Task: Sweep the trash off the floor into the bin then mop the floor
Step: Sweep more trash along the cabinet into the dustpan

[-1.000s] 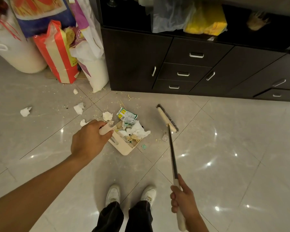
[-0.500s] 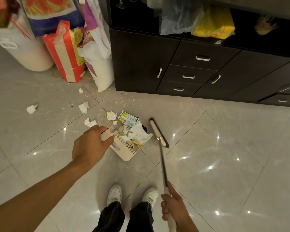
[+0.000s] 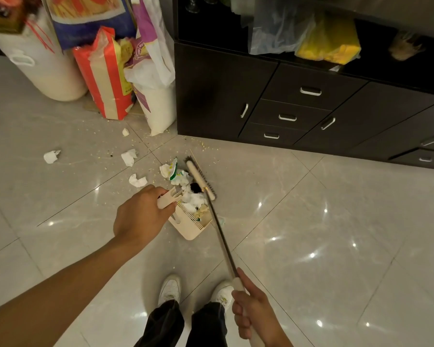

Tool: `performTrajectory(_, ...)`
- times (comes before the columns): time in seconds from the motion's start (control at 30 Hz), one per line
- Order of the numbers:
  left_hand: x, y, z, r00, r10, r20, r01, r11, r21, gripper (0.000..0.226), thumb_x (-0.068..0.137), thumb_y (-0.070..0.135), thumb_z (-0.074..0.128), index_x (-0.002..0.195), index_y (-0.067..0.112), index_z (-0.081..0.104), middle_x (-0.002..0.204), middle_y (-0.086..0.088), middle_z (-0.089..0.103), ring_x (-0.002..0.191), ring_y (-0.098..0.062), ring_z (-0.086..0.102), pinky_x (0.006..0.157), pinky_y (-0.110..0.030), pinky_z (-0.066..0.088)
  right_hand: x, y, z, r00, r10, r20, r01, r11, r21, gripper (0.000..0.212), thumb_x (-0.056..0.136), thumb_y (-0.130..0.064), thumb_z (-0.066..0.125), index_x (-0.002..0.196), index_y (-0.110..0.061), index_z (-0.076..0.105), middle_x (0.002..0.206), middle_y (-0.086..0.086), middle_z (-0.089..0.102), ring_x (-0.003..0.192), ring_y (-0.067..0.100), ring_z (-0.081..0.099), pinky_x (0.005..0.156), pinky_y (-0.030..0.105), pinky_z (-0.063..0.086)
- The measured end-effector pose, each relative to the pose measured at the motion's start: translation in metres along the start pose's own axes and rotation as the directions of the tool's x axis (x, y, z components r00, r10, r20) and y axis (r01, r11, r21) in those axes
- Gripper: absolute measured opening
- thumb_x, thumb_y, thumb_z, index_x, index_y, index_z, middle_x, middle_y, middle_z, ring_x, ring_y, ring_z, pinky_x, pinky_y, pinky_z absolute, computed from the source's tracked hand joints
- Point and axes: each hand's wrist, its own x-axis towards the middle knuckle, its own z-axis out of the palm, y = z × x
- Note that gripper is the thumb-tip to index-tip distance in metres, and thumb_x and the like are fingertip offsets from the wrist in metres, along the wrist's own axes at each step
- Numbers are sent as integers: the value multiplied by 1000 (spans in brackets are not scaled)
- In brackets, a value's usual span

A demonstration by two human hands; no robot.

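Trash [image 3: 193, 200] is heaped in the dustpan [image 3: 186, 231] gripped by the left hand [image 3: 140, 216]; the broom [image 3: 199, 176], clasped by the right hand [image 3: 253, 314], is laid along its right side.

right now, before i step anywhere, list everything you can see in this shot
dustpan: one, cream, on the floor ahead of the shoes
broom: one, cream head, dark bristles, against the trash
trash pile: one, white tissues and a green wrapper, at the dustpan mouth
tissue scraps: four, white, floor left of the dustpan
crumbs: many, tan, near the cabinet foot
cabinet: one, dark, top right
drum: one, white, top left
sacks: three, red-striped, purple-white, blue, beside the drum
plastic bags: two, clear and yellow, cabinet shelf
shoes: two, white, bottom centre
left grip: round the dustpan handle
right grip: round the broom handle
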Motion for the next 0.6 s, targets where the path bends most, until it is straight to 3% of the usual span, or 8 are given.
performTrajectory(0.1, -1, 0, 0, 1000, -12, -4, 13, 1000, 4, 14, 90, 47, 72, 93, 34, 67, 85, 10, 62, 71, -18, 58, 58, -30, 40, 0, -8, 4, 996, -70, -47, 68, 996, -60, 65, 100, 0, 49, 150, -42, 43, 54, 6, 47, 38, 16, 37, 35, 21, 33)
performTrajectory(0.3, -10, -6, -7, 998, -58, -9, 58, 998, 14, 22, 91, 48, 70, 103, 29, 70, 86, 10, 60, 72, -15, 55, 58, -28, 39, 9, -30, -1, 982, -151, -112, 134, 981, -142, 67, 98, -3, 52, 154, -39, 39, 59, 6, 50, 44, 14, 42, 40, 24, 38)
performTrajectory(0.43, -26, -25, -23, 991, -126, -48, 127, 992, 14, 22, 91, 49, 70, 98, 29, 70, 79, 12, 56, 66, -12, 52, 51, -25, 31, 16, -45, -1, 978, -181, -102, 163, 973, -161, 65, 99, -3, 52, 154, -36, 39, 61, 7, 50, 45, 13, 42, 41, 25, 38)
performTrajectory(0.6, -43, -54, -49, 964, -247, -94, 246, 969, -17, 20, 92, 52, 67, 90, 32, 65, 78, 10, 58, 65, -12, 55, 55, -27, 35, 40, -68, 18, 979, -191, -66, 170, 955, -244, 66, 100, -2, 53, 155, -34, 37, 61, 8, 50, 44, 14, 42, 40, 24, 39)
